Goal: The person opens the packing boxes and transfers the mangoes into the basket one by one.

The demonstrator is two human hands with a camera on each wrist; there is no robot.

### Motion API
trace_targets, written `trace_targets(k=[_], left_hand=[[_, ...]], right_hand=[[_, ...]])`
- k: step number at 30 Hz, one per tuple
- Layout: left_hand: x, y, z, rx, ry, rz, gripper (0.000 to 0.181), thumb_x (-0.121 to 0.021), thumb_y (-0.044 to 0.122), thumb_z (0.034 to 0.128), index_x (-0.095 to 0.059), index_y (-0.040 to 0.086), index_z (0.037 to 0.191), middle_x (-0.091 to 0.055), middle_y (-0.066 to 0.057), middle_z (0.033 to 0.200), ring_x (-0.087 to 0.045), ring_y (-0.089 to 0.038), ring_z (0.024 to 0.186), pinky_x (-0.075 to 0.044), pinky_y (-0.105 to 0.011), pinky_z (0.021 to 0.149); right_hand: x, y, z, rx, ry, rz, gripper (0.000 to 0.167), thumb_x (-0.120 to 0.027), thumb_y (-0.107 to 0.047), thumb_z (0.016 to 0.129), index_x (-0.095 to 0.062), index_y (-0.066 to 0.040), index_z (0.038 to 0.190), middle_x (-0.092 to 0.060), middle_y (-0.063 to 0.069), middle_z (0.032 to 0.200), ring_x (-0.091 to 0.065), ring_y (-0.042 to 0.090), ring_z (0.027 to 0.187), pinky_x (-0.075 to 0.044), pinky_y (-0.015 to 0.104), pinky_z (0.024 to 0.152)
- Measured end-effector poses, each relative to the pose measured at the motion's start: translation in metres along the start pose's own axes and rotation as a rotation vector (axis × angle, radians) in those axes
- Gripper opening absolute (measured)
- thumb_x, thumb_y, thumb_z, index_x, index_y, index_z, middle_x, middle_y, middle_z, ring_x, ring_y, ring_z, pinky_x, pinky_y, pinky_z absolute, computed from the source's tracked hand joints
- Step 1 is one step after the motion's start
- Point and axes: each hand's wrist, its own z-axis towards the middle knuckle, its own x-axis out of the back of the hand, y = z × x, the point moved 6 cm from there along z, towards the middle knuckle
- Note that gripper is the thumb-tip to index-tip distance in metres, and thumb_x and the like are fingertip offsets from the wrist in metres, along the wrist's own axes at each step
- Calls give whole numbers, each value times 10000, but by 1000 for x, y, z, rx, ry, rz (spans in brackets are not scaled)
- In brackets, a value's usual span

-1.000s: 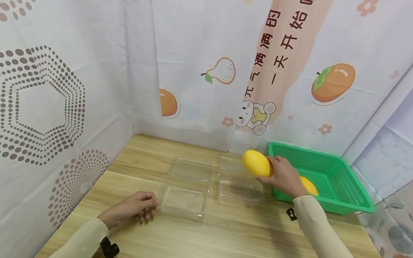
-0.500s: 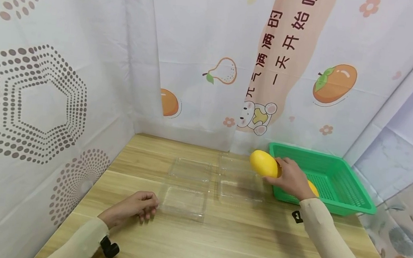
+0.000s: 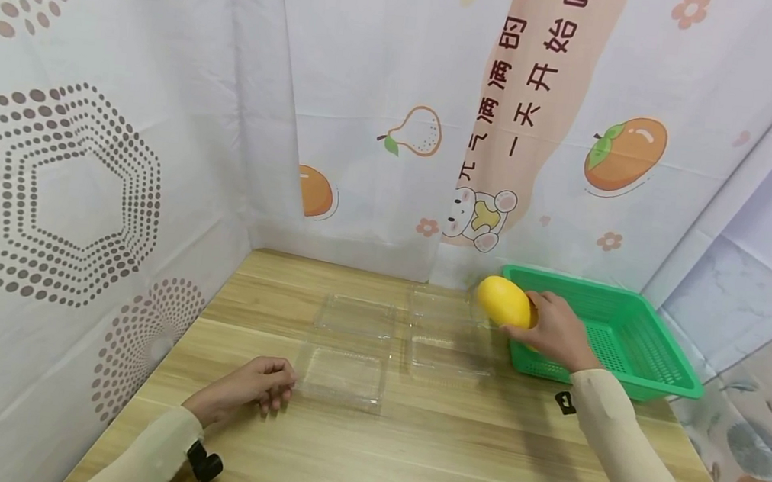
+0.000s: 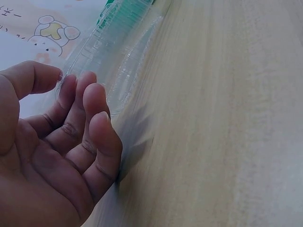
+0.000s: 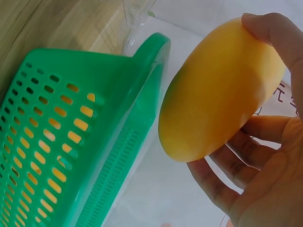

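In the head view, my right hand (image 3: 560,333) grips a smooth yellow mango (image 3: 505,301) above the left rim of a green plastic basket (image 3: 669,350). The right wrist view shows the thumb on one side of the mango (image 5: 218,90) and the fingers on the other, just beside the basket (image 5: 90,56). Yellow shows through the basket's slots. My left hand (image 3: 249,390) lies low over the table, fingers loosely bent, beside the near clear plastic tray (image 3: 343,375). Its fingertips reach the tray's edge in the left wrist view; whether they touch it, I cannot tell.
Several clear plastic trays stand in two columns, including a far left tray (image 3: 356,316) and a near right tray (image 3: 452,355). They rest on a wood-grain table (image 3: 422,458). Printed curtains (image 3: 368,56) hang behind and at the sides.
My right hand has moved right with the mango, from over the right-hand trays to the basket's left rim. My left hand has stayed in place.
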Motion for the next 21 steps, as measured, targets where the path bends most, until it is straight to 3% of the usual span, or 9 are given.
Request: trace_targets(k=[13,21], left_hand=[[1,-2,1,0,-16,-5,352,-549,268,1080,-585,-81,1090,-654,-78,901,-588,-158,709,-522,-266,588],[1,-3,3,3,-16,-19,355,-564,276,1073,-587,-77,1087,-655,-89,898,-586,-164,714,-519,-275,588]], right_hand=[[6,16,-5,-16,8,-3,858,-832,-521,822,-574,110,1342,-614,276,1180,-566,381,978,-532,554,752],[9,37,-10,-49,6,11,849,-814,-549,827,-588,102,1323,-615,269,1154,-559,365,941,-524,479,669]])
